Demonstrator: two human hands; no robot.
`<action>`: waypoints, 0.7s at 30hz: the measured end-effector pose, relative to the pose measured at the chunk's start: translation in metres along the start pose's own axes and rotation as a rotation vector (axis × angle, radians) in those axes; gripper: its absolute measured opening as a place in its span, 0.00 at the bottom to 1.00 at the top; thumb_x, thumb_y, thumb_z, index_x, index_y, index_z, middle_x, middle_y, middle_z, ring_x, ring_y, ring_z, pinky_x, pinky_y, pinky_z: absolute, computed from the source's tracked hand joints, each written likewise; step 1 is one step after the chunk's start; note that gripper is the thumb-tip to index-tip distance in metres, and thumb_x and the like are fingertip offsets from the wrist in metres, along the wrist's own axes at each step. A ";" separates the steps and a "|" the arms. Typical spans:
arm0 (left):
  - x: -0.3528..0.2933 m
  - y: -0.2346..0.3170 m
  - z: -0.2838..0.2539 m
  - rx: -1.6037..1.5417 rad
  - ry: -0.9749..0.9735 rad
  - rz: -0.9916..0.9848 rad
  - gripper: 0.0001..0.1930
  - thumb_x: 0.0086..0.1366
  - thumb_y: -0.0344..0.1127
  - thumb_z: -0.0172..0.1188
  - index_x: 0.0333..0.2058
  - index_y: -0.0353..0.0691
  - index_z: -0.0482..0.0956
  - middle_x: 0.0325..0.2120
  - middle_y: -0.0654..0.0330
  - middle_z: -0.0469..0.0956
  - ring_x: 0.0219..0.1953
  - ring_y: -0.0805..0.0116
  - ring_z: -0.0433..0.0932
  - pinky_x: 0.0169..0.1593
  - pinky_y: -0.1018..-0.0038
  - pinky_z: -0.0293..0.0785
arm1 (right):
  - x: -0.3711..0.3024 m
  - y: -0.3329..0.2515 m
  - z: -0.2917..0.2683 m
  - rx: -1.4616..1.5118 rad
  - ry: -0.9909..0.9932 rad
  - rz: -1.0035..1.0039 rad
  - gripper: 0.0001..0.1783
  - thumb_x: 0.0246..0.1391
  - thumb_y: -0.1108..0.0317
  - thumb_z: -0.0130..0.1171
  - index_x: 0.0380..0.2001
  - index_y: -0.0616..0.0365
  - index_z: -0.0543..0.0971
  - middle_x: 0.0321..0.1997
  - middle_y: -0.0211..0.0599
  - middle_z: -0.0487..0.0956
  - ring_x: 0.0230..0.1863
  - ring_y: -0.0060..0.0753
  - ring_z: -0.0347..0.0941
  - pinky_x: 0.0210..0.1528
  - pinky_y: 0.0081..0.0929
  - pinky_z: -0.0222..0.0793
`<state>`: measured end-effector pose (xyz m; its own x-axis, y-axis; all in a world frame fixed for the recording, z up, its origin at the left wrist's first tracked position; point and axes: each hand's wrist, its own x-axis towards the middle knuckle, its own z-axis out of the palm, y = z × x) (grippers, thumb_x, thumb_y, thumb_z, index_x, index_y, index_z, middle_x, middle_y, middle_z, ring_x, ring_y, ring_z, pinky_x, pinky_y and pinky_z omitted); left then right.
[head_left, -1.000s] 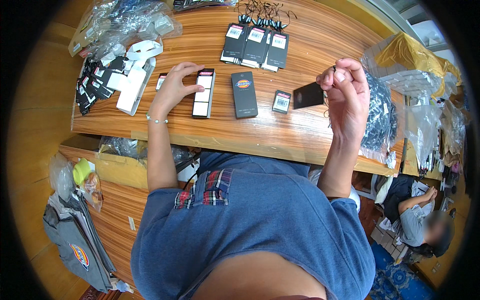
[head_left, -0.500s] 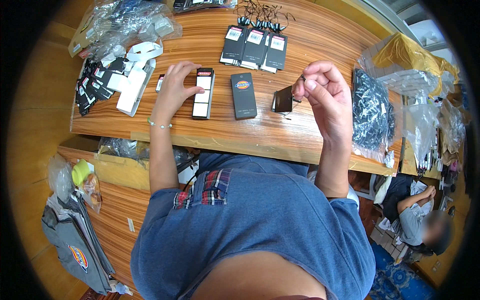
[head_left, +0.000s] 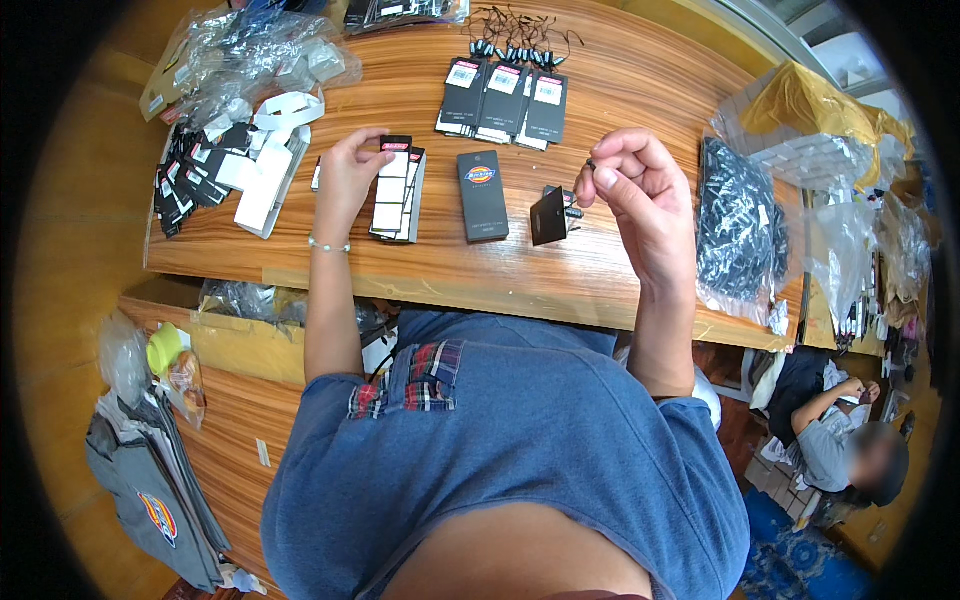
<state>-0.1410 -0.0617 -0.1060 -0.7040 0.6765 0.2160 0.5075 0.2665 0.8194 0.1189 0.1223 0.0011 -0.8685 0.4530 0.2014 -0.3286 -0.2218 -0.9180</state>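
Note:
My left hand (head_left: 350,172) pinches the upper edge of a black hang tag (head_left: 393,187) with white label fields and a red top. This tag sits askew over a small stack of similar tags (head_left: 415,205). My right hand (head_left: 645,195) is raised, its thumb and fingertips closed on a thin black string. Below and left of those fingertips hangs a small dark tag (head_left: 548,219), tilted, with black cord ends beside it. Between my hands lies a neat stack of dark tags (head_left: 483,197) with a coloured logo.
Behind are fanned piles of dark tags (head_left: 503,105) with black strings. Loose tags and white cards (head_left: 262,185) lie at left beside crumpled plastic bags (head_left: 265,65). A bag of black strings (head_left: 740,225) lies at right, near a taped, plastic-wrapped box (head_left: 790,130). Another person (head_left: 835,445) sits at lower right.
My left hand has shifted the top tag left off its stack, exposing the tags beneath. The dark tag under my right hand has swung lower and left.

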 end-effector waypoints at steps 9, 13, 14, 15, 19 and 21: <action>-0.015 0.078 -0.004 -0.405 -0.066 -0.111 0.12 0.52 0.24 0.61 0.37 0.35 0.72 0.28 0.62 0.76 0.30 0.80 0.74 0.33 0.85 0.71 | 0.000 0.003 0.005 -0.107 0.018 0.003 0.11 0.51 0.78 0.52 0.39 0.64 0.69 0.25 0.32 0.76 0.29 0.18 0.70 0.35 0.16 0.65; -0.026 0.126 0.021 -0.377 -0.172 -0.002 0.13 0.52 0.22 0.61 0.37 0.35 0.71 0.28 0.62 0.76 0.31 0.80 0.75 0.34 0.87 0.71 | 0.002 0.008 0.022 -0.341 0.063 -0.015 0.13 0.48 0.78 0.53 0.39 0.63 0.69 0.23 0.30 0.76 0.27 0.15 0.70 0.32 0.14 0.64; -0.028 0.135 0.028 -0.363 -0.190 0.001 0.12 0.52 0.22 0.62 0.35 0.35 0.72 0.28 0.63 0.76 0.31 0.80 0.75 0.33 0.87 0.71 | 0.003 0.012 0.023 -0.389 0.088 -0.057 0.13 0.48 0.78 0.53 0.39 0.62 0.69 0.22 0.30 0.75 0.26 0.15 0.69 0.31 0.14 0.64; -0.030 0.142 0.035 -0.417 -0.189 0.004 0.10 0.51 0.23 0.62 0.34 0.34 0.74 0.29 0.62 0.77 0.31 0.80 0.75 0.33 0.87 0.72 | 0.003 0.015 0.024 -0.437 0.115 -0.100 0.13 0.47 0.78 0.53 0.39 0.62 0.69 0.22 0.30 0.75 0.25 0.15 0.69 0.30 0.14 0.64; -0.033 0.157 0.051 -0.465 -0.184 0.108 0.11 0.52 0.23 0.61 0.36 0.34 0.76 0.31 0.60 0.79 0.32 0.78 0.77 0.32 0.85 0.74 | 0.002 0.016 0.023 -0.573 0.204 -0.217 0.12 0.45 0.79 0.53 0.36 0.61 0.69 0.19 0.30 0.75 0.22 0.14 0.67 0.27 0.15 0.63; -0.033 0.159 0.056 -0.424 -0.157 0.172 0.11 0.52 0.24 0.61 0.37 0.34 0.77 0.30 0.59 0.79 0.30 0.78 0.78 0.30 0.84 0.75 | 0.000 0.015 0.020 -0.599 0.227 -0.234 0.12 0.45 0.80 0.53 0.36 0.61 0.69 0.19 0.31 0.74 0.21 0.15 0.67 0.27 0.15 0.63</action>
<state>-0.0093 -0.0031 -0.0128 -0.5272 0.7906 0.3115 0.3400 -0.1397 0.9300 0.1070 0.1018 -0.0061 -0.6785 0.6155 0.4010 -0.1790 0.3910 -0.9028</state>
